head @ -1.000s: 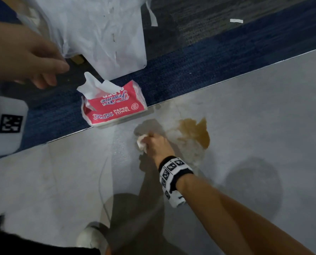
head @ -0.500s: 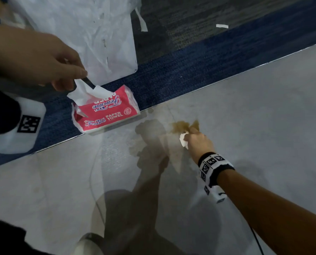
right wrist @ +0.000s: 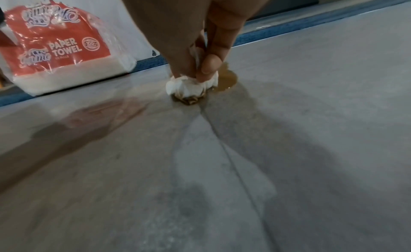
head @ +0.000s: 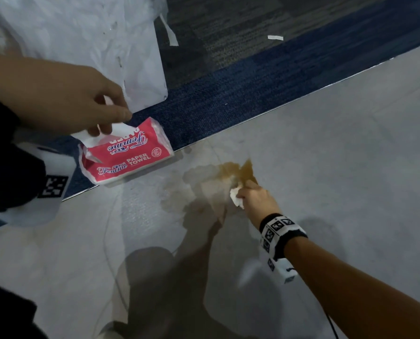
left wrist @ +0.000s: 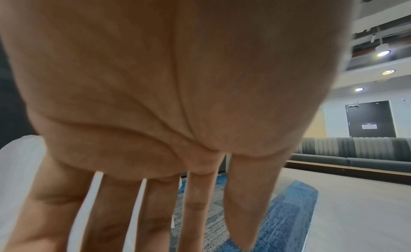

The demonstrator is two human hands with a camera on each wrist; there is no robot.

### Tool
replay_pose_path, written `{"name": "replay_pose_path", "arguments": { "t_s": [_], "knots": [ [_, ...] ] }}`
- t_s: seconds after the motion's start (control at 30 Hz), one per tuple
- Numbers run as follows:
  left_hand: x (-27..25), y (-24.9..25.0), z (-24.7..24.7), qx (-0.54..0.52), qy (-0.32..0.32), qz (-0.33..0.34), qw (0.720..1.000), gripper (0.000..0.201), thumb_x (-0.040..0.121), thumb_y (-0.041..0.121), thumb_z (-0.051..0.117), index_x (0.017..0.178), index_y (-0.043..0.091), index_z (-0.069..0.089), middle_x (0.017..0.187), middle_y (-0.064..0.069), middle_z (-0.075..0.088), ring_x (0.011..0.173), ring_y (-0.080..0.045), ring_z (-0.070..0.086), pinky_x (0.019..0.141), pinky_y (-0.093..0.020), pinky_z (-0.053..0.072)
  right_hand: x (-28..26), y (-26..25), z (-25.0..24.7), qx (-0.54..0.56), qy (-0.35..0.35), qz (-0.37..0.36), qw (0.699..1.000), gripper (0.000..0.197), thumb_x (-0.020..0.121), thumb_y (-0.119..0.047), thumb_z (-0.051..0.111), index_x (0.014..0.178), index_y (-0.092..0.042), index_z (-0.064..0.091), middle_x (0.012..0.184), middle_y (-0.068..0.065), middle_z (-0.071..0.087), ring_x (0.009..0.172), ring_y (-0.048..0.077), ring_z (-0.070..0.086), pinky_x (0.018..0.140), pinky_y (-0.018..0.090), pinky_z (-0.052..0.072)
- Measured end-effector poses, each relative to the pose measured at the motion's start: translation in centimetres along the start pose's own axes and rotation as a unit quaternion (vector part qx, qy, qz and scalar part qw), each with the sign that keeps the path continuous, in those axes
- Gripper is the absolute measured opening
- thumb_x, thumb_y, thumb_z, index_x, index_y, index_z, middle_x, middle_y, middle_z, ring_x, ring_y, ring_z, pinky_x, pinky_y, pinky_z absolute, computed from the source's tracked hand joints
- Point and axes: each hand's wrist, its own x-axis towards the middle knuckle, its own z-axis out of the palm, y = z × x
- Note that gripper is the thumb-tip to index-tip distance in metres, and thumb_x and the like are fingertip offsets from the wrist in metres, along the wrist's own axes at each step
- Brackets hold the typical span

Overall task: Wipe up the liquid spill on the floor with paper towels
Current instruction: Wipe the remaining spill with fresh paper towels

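Observation:
A brown liquid spill (head: 238, 170) lies on the grey floor (head: 326, 167) near the carpet edge. My right hand (head: 248, 192) grips a crumpled white paper towel wad (head: 237, 198) and presses it onto the near edge of the puddle. In the right wrist view, thumb and fingers of the right hand (right wrist: 195, 71) pinch the wad (right wrist: 189, 87), whose underside is stained brown, beside the spill (right wrist: 227, 78). A red paper towel pack (head: 128, 155) lies at the carpet edge with a white sheet (head: 120, 129) sticking out. My left hand (head: 111, 124) hovers at that sheet, its fingers (left wrist: 195, 203) straight and spread.
A wet, pale smear (head: 179, 192) spreads left of the puddle. Blue carpet (head: 253, 89) borders the floor behind a metal strip. A white plastic bag (head: 93, 45) lies on it behind the pack (right wrist: 57, 50). A paper scrap (head: 275, 37) lies farther back. My shoe (head: 111, 331) is at the bottom.
My right hand has swept the wad rightwards into the brown puddle, which now looks smaller. My left hand has come down and right to the sheet on the pack.

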Motion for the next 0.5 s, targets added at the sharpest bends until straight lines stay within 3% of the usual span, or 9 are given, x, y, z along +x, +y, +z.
{"name": "replay_pose_path", "arguments": {
  "t_s": [0.07, 0.17, 0.27, 0.43, 0.5],
  "knots": [
    [0.3, -0.6, -0.2, 0.026, -0.032, 0.001, 0.999, 0.018, 0.090, 0.029, 0.055, 0.095, 0.017, 0.068, 0.071, -0.001, 0.073, 0.071, -0.023, 0.069, 0.072, -0.039, 0.052, -0.2, 0.7, 0.1, 0.017, 0.020, -0.014, 1.000, 0.026, 0.084, -0.005, 0.055, 0.101, -0.019, 0.070, 0.107, 0.009, 0.054, 0.083, 0.039, 0.060, 0.070, 0.043, 0.051],
    [0.4, -0.6, -0.4, 0.016, -0.040, 0.011, 0.999, 0.019, 0.091, 0.028, 0.054, 0.095, 0.016, 0.068, 0.074, -0.004, 0.073, 0.074, -0.025, 0.069, 0.080, -0.044, 0.053, -0.6, 0.9, 0.8, 0.020, 0.030, -0.068, 0.997, 0.027, 0.081, -0.002, 0.058, 0.096, -0.019, 0.071, 0.105, 0.004, 0.056, 0.076, 0.037, 0.061, 0.063, 0.045, 0.053],
    [1.0, -0.7, -0.6, 0.008, -0.043, 0.017, 0.999, 0.018, 0.092, 0.027, 0.053, 0.095, 0.015, 0.067, 0.077, -0.007, 0.073, 0.076, -0.028, 0.068, 0.080, -0.046, 0.053, -0.9, 1.0, 0.8, -0.006, 0.018, -0.097, 0.995, 0.029, 0.079, 0.003, 0.060, 0.095, -0.016, 0.073, 0.103, 0.003, 0.058, 0.076, 0.036, 0.063, 0.064, 0.041, 0.053],
    [1.3, -1.0, -0.4, 0.006, -0.052, 0.009, 0.999, 0.018, 0.091, 0.031, 0.054, 0.092, 0.019, 0.067, 0.074, -0.004, 0.074, 0.075, -0.026, 0.069, 0.070, -0.041, 0.050, 0.0, 3.3, -0.4, -0.036, 0.031, -0.067, 0.997, 0.023, 0.077, 0.000, 0.064, 0.089, -0.017, 0.074, 0.102, 0.004, 0.060, 0.078, 0.035, 0.064, 0.066, 0.038, 0.052],
    [1.4, -0.9, -0.4, 0.003, -0.046, 0.011, 0.999, 0.018, 0.091, 0.029, 0.054, 0.091, 0.018, 0.067, 0.074, -0.005, 0.073, 0.075, -0.027, 0.069, 0.072, -0.041, 0.051, 0.3, 4.0, -0.9, -0.014, 0.051, -0.070, 0.996, 0.020, 0.077, -0.001, 0.063, 0.085, -0.017, 0.074, 0.100, 0.004, 0.062, 0.077, 0.034, 0.064, 0.065, 0.039, 0.053]
  ]
}}
